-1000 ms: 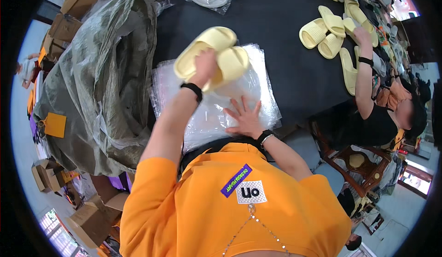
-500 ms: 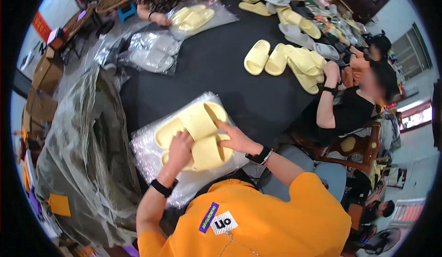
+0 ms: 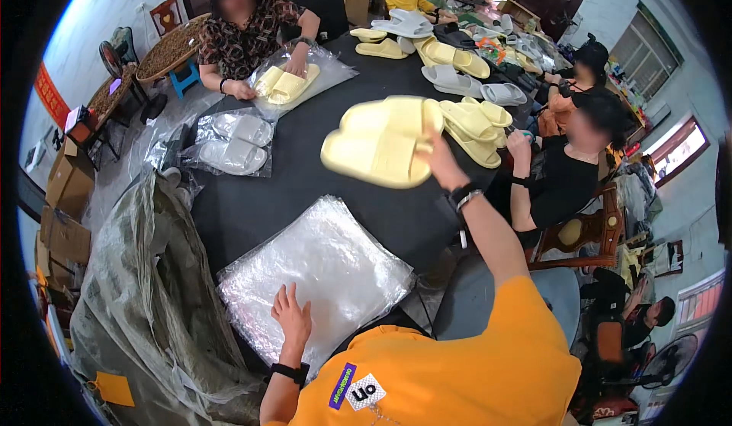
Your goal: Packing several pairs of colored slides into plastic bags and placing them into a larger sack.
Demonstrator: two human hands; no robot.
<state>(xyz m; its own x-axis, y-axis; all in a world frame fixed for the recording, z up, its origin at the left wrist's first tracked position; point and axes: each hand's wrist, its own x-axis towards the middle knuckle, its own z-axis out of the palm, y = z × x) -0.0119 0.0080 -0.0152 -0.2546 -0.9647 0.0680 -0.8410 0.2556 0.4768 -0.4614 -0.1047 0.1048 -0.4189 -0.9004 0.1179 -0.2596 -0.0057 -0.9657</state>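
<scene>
A pair of pale yellow slide slippers (image 3: 374,155) is in my right hand (image 3: 444,160), which grips them at their right ends. They hang side by side above the black table (image 3: 297,163), slightly blurred by motion. Nearer to me lies a flat stack of clear plastic bags (image 3: 335,262), its upper sheets wrinkled and shiny. Over the left part of that stack is my left hand (image 3: 293,319), fingers apart and holding nothing; whether it touches the top bag I cannot tell.
More yellow slippers (image 3: 476,125) and grey slippers (image 3: 451,80) line the table's right side. Bagged grey slippers (image 3: 236,144) lie at the left. Across the table a person (image 3: 263,33) handles yellow slippers in a bag; another person (image 3: 568,170) sits at right. Draped cloth (image 3: 152,289) stands left.
The yellow slippers have left the bag stack and moved away from me and rightward in my right hand. My left hand has let go of them. The view has tilted up.
</scene>
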